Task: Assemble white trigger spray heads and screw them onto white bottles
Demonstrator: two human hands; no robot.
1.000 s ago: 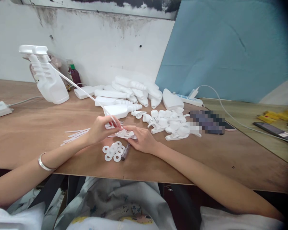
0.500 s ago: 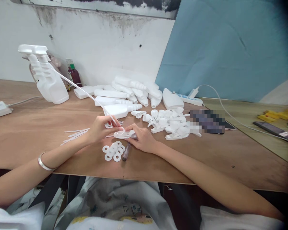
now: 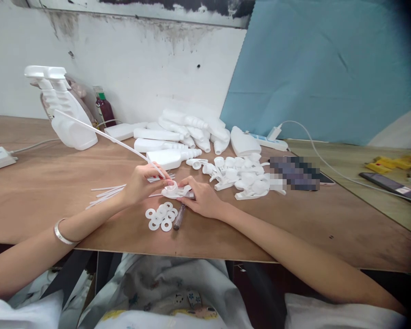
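Note:
My left hand [image 3: 146, 183] pinches a long thin white tube [image 3: 113, 139] close to its lower end. That end meets the round collar of a white trigger spray head [image 3: 173, 191], and how deep it sits inside I cannot tell. My right hand [image 3: 201, 197] is closed around the other end of the spray head, just above the table. Below the hands lie a small pile of white ring washers [image 3: 161, 214] and a screwdriver with a clear handle [image 3: 179, 219]. Loose white tubes [image 3: 106, 195] lie left of my left hand.
White bottles [image 3: 185, 132] are heaped toward the wall. Right of my hands is a pile of spray heads [image 3: 239, 176]. Two spray bottles [image 3: 70, 114] stand at the back left, beside a dark red bottle [image 3: 104, 108]. Phones [image 3: 296, 173] and a power strip [image 3: 272, 142] lie right.
The tube's far end has swung left and down, so the tube leans lower. Both hands keep their hold on the tube and the spray head.

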